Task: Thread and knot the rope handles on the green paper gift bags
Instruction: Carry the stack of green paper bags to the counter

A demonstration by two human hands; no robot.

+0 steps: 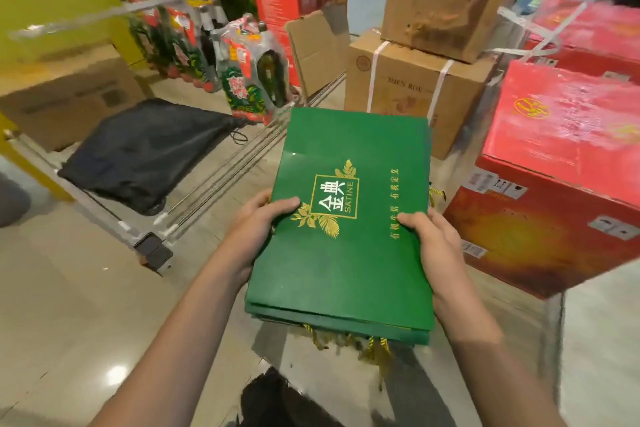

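Glossy beige tile floor (69, 305). On it: red cartons (540, 218) at right, strapped brown boxes (408, 94) behind, metal rack (152, 246) at left carrying black bag (145, 152).

A flat stack of green paper gift bags (341, 236) is held level above the floor, long side running away from the viewer. The top bag shows a gold and white "SATINE" logo with leaf sprigs and 1 line of gold characters. Gold rope handles (372, 348) hang from the stack's near edge.
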